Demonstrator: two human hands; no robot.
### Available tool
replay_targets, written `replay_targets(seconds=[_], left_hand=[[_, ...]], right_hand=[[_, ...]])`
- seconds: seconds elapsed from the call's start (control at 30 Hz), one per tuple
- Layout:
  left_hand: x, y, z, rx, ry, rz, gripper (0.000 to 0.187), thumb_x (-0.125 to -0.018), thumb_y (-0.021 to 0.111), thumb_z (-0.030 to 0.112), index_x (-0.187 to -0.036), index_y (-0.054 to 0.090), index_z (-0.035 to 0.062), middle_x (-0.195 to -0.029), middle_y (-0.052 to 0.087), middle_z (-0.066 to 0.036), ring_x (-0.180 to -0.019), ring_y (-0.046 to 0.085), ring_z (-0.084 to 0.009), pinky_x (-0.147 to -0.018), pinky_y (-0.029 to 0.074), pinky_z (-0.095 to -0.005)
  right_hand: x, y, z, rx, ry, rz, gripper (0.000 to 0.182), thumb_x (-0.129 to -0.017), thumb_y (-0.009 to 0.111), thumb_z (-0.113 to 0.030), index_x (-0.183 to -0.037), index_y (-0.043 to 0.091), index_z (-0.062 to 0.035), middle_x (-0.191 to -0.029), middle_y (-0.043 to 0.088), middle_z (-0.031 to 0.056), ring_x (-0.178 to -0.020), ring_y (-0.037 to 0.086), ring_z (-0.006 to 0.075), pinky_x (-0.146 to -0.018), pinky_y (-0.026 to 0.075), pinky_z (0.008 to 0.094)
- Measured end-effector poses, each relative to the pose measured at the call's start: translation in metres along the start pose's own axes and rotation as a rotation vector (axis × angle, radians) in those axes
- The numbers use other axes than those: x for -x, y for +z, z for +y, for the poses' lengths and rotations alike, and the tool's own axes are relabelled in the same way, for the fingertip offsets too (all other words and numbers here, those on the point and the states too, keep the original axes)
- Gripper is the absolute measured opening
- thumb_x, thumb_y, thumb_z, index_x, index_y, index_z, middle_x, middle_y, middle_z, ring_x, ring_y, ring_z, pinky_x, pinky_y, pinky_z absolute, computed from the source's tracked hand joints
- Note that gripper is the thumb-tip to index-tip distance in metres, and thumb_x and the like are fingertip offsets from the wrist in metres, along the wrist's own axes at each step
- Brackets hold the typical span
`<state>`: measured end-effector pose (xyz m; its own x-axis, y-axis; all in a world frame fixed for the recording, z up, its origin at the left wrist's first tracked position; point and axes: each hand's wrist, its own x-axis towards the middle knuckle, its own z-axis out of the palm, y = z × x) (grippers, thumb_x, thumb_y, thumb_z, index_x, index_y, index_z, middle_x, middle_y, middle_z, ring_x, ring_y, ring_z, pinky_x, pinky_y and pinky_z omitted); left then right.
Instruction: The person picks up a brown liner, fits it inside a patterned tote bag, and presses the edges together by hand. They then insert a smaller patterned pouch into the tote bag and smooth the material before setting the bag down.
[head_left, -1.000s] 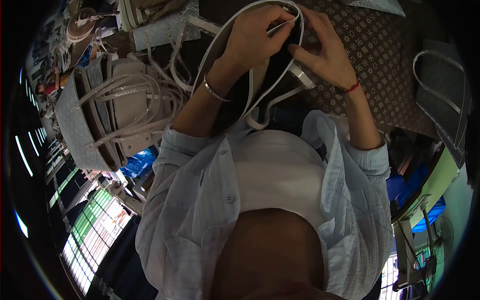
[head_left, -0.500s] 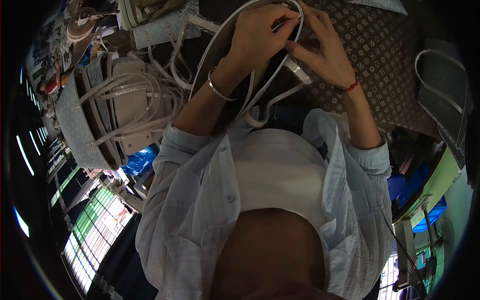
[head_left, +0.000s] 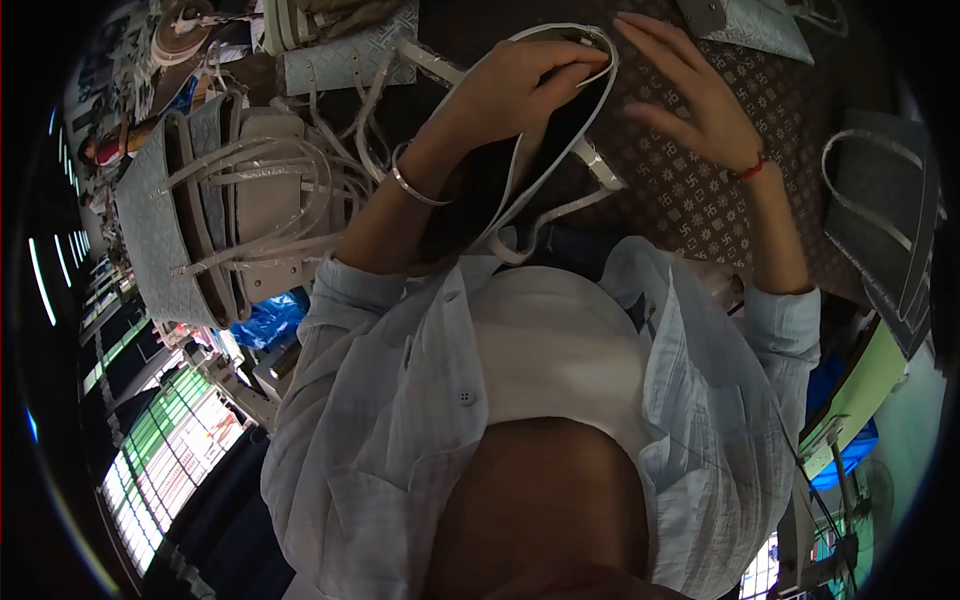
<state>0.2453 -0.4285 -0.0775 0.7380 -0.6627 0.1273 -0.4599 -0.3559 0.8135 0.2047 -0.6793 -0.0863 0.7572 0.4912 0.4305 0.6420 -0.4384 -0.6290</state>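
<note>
Nearest, the worker's open pale-blue shirt (head_left: 380,410) hangs over a white top (head_left: 560,345). Just ahead of the body, a white-edged bag (head_left: 553,150) stands with its dark inside showing, its pale strap (head_left: 560,210) looping down toward the worker. The left grip (head_left: 525,85), a bare hand with a silver bangle (head_left: 415,182) at the wrist, is drawn narrow on the bag's upper rim, which lies pinched between thumb and fingers. The right grip (head_left: 705,115), wearing a red cord (head_left: 752,168), is spread wide and holds nothing, just beside that rim, apart from it. Beneath, a brown patterned sheet (head_left: 690,195) covers the counter. To the worker's left, I see pale-blue bags (head_left: 150,240) lying near the forearm, with wrapped handles (head_left: 310,190) looped in a tangle. To the right, a grey bag (head_left: 865,185) lies well apart from the hands, near the counter's edge; ahead, another pale-blue bag (head_left: 765,35) lies on the sheet. Farthest off, on the left, a person in red (head_left: 112,150) shows small, and a barred window (head_left: 175,450) glows.
</note>
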Motion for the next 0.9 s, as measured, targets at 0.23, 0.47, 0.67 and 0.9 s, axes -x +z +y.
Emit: replay_targets(seconds=[0.23,0.47,0.67,0.9], left_hand=[[0.08,-0.034,0.006,0.325,-0.35,-0.14,0.064,-0.098,0.068,0.02,-0.152,0.039,0.003,-0.14,0.059,-0.017,-0.124,0.061,-0.0227,-0.099,0.053,-0.0319],[0.2,-0.034,0.033,-0.512,-0.273,-0.238,0.097,-0.079,0.082,0.042,-0.152,0.033,0.002,-0.129,0.062,-0.027,-0.118,0.063,-0.0402,-0.092,0.055,-0.0416],[0.2,-0.077,-0.02,-0.573,-0.382,-0.17,0.055,-0.078,0.078,0.031,-0.122,0.06,0.0049,-0.081,0.071,-0.016,-0.081,0.069,-0.0391,-0.072,0.055,-0.0474],[0.161,-0.108,-0.037,-0.624,-0.267,-0.274,0.052,-0.077,0.077,0.033,-0.118,0.062,0.0042,-0.089,0.07,-0.018,-0.089,0.068,-0.039,-0.076,0.054,-0.0464]], right_hand=[[-0.042,0.0,0.02,0.269,-0.223,-0.404,0.048,-0.084,0.072,-0.009,-0.132,0.063,-0.0145,-0.13,0.064,0.0023,-0.109,0.065,0.029,-0.097,0.052,0.0405],[-0.041,-0.011,0.045,0.25,-0.168,-0.449,0.039,-0.081,0.074,-0.007,-0.12,0.068,-0.0095,-0.115,0.068,0.0069,-0.103,0.066,0.0288,-0.084,0.056,0.0405],[0.01,-0.023,0.0,0.225,-0.107,-0.421,0.026,-0.083,0.075,-0.011,-0.108,0.071,-0.0059,-0.099,0.07,0.0075,-0.091,0.067,0.0288,-0.078,0.056,0.0396],[0.051,-0.01,-0.029,0.29,0.015,-0.277,0.021,-0.082,0.077,-0.01,-0.102,0.072,-0.0059,-0.095,0.07,0.007,-0.085,0.067,0.0274,-0.075,0.055,0.0394]])
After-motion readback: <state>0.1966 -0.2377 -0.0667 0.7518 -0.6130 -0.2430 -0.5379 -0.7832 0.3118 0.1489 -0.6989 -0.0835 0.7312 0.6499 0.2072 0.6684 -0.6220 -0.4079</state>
